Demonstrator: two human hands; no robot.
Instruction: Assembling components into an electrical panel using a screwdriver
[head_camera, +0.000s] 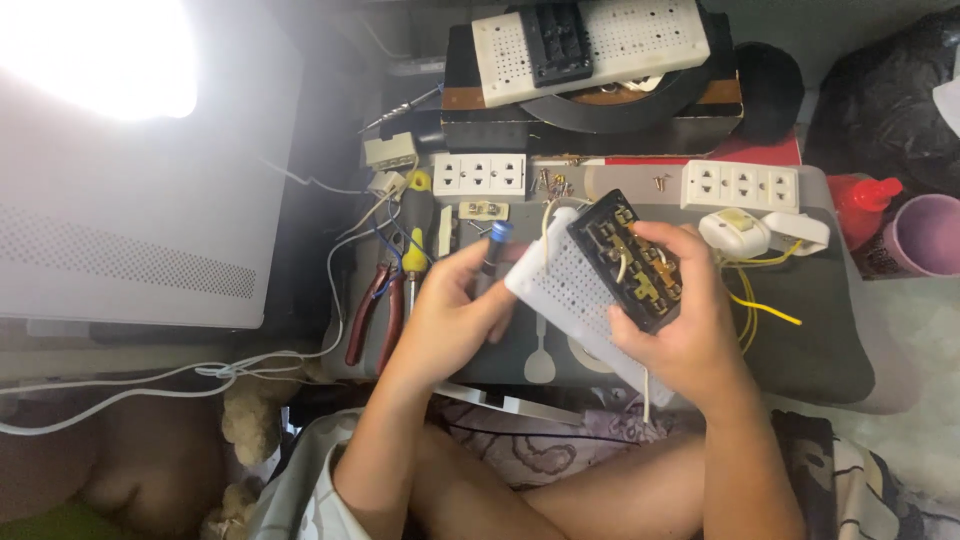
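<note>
My right hand (680, 330) grips a white perforated board (570, 290) that carries a black socket module (628, 258) with brass contacts and short wires; the thumb lies along the module's right side. My left hand (455, 315) is closed around a screwdriver with a dark shaft and blue cap (497, 240), held upright just left of the board's edge. Both hands hover above a dark grey work surface (800, 330), over my crossed legs.
Red-handled pliers (375, 310) and a yellow-handled tool (413, 255) lie left of my hands. White socket strips (480, 175) (740, 185) sit at the back with a round white plug (733, 233) and yellow wires (760, 305). A second perforated board (590, 45) rests on a box behind.
</note>
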